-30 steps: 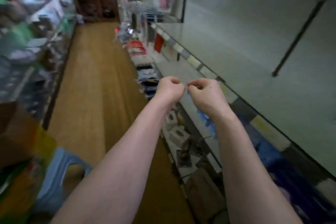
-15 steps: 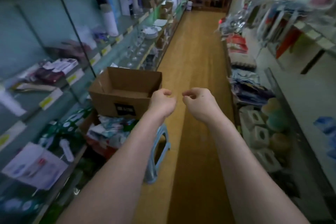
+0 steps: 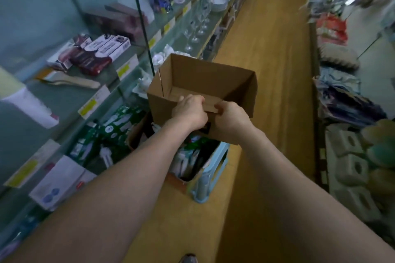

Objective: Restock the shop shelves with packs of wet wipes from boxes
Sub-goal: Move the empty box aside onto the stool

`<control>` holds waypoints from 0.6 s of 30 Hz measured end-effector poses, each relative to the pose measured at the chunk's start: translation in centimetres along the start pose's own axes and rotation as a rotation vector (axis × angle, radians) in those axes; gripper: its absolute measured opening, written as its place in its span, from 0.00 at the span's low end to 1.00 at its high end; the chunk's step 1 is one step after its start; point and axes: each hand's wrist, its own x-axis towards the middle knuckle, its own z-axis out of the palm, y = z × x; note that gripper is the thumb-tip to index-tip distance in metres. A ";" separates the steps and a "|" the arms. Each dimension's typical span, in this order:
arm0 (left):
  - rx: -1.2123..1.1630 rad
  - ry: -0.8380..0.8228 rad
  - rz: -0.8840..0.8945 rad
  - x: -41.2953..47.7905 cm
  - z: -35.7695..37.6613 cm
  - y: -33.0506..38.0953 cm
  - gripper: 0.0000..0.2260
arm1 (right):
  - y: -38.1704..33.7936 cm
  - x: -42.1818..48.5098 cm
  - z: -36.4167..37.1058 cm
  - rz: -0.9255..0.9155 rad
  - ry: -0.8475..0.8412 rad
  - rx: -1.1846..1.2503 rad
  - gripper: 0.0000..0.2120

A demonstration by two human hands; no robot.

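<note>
On box near rim: L hand, R hand gripping.

**Q:** What was item A?
**A:** A brown cardboard box, flaps open, opening upward, its bare floor visible. The left hand and right hand gripped its near wall.

**Q:** And item B?
**A:** A second carton, directly beneath the box, holding blurred green-and-white packs.

Nothing legible on shelf labels, product packs or cardboard box.
</note>
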 end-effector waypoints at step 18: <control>0.257 -0.003 0.172 -4.9 6.0 5.8 0.11 | 9.9 -4.8 -2.3 0.156 0.096 -0.162 0.07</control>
